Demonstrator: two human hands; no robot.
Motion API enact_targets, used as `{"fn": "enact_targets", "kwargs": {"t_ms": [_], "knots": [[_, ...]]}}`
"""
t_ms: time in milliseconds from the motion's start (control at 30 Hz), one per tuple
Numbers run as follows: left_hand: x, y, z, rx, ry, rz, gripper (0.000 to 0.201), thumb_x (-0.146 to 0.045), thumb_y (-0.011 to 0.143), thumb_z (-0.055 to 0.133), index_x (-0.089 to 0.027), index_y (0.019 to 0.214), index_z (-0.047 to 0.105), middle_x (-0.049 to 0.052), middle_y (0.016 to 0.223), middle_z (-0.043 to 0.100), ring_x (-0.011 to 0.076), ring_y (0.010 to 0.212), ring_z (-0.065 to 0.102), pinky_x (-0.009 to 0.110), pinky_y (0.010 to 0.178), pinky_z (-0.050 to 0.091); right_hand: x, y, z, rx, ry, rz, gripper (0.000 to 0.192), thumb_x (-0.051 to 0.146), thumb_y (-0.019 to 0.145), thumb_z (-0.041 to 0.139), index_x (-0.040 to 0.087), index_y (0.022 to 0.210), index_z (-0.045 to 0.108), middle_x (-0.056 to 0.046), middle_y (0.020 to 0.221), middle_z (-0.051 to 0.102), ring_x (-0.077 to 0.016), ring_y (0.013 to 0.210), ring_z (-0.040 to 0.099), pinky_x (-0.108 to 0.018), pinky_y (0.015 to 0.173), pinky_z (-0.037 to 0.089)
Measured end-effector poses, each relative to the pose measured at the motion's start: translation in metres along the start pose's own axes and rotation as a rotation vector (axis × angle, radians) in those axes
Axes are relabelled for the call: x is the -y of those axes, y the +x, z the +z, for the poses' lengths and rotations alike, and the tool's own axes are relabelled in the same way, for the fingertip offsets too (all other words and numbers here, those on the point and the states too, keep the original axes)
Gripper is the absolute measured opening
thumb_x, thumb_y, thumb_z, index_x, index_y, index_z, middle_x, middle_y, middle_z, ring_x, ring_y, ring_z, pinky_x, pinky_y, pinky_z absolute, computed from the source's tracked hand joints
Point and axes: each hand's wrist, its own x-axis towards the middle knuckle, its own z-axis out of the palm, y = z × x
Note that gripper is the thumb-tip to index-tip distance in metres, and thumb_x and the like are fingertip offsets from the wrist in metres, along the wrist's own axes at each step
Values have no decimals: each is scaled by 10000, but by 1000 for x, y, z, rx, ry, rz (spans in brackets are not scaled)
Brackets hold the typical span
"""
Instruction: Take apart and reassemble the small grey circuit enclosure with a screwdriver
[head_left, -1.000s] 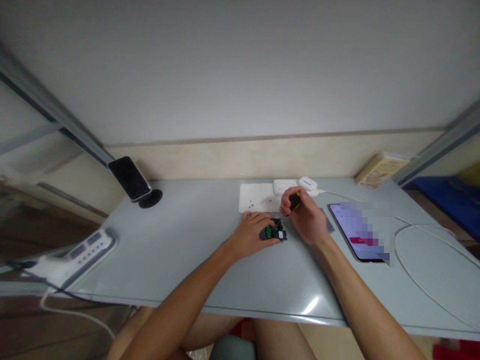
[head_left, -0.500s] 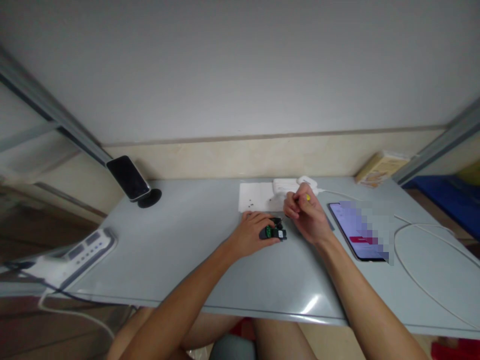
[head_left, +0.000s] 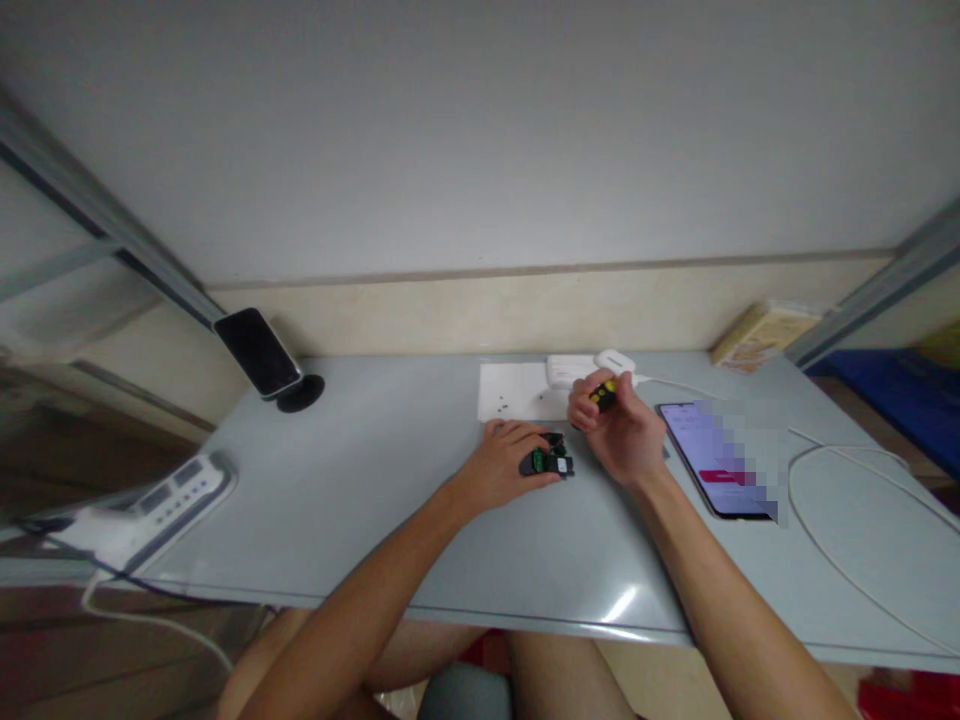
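Note:
My left hand [head_left: 510,460] is closed around the left side of a small opened electronic device [head_left: 559,465], holding it on the table. Its dark shell shows a green circuit board and black parts; the fingers cover some of it. Just right of the device, my right hand [head_left: 619,430] is closed around a screwdriver with a black and yellow handle [head_left: 602,395]. The tip of the screwdriver is too small to make out. Behind both hands lies a white sheet [head_left: 517,385] with several tiny dark pieces, which look like screws.
A phone [head_left: 720,465] with a lit screen lies right of my right hand, near a looped white cable [head_left: 795,520]. White chargers [head_left: 574,370] sit behind. At left are a phone on a stand [head_left: 259,352] and a power strip [head_left: 176,505]. A yellow box [head_left: 761,335] leans at the back right.
My right hand has turned and opened its grip slightly, so more of the black and yellow handle shows. My left hand and the device stay in place.

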Motion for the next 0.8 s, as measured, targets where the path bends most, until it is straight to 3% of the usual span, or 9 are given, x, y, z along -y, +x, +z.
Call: {"fn": "enact_targets", "kwargs": {"t_ms": [567, 800], "knots": [[3, -1, 2, -11, 1, 17, 325, -511, 908, 708, -236, 1079, 687, 68, 1349, 675, 249, 1228, 599, 434, 1091, 338, 0, 0, 1, 33, 68, 24, 305, 459, 866, 702, 206, 701, 658, 15, 620, 368, -107, 553, 338, -236, 511, 309], [1, 0, -1, -7, 4, 21, 305, -481, 890, 742, -234, 1058, 681, 54, 1365, 670, 244, 1229, 602, 438, 1080, 340, -3, -1, -4, 101, -33, -32, 321, 506, 859, 713, 224, 727, 638, -16, 747, 543, -150, 632, 546, -290, 595, 397]]}}
